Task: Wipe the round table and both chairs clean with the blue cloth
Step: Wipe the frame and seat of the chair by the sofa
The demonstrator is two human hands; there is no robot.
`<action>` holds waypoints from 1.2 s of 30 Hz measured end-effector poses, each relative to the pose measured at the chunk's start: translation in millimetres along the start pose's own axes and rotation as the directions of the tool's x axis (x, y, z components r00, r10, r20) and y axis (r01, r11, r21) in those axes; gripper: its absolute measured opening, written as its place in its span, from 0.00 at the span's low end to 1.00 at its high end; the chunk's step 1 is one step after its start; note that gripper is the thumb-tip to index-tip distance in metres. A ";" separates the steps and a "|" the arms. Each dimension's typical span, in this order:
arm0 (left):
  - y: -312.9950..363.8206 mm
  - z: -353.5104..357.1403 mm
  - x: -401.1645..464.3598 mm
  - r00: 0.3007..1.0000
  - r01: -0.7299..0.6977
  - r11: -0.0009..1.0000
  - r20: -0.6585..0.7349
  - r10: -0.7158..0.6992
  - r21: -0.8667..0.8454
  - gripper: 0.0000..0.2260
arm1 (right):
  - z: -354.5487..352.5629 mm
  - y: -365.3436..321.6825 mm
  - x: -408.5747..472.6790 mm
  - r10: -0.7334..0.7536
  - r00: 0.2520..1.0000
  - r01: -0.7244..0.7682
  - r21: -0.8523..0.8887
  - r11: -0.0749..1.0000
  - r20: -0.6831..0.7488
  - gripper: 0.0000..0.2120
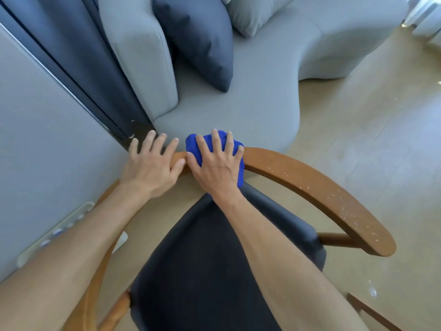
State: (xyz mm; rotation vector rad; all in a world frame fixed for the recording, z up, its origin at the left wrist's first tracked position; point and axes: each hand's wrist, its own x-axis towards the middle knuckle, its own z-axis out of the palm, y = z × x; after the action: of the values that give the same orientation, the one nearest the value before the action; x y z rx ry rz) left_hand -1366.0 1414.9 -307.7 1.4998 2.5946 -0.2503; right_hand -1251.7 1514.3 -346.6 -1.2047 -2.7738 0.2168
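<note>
On top of the chair's point(310, 185) curved wooden back, our right hand point(216, 167) presses the blue cloth point(192, 145) flat | left hand point(150, 168) rests beside, fingers spread | white specks remain toward the right end; we can't see the table | grey sofa point(238, 108), pale floor point(381, 115) behind.
</note>
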 end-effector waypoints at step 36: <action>3.9 -5.4 -0.3 0.999 0.005 1.000 -0.039 -0.004 0.017 0.30 | -14.6 101.9 -27.3 0.090 0.989 -0.100 -0.080 0.992 -0.120 0.25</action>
State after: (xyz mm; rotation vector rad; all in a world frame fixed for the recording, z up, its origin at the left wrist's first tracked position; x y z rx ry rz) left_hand -1362.6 1417.6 -302.6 1.5196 2.6321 -0.2467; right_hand -1157.9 1564.4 -351.1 -1.3254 -2.6535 0.0343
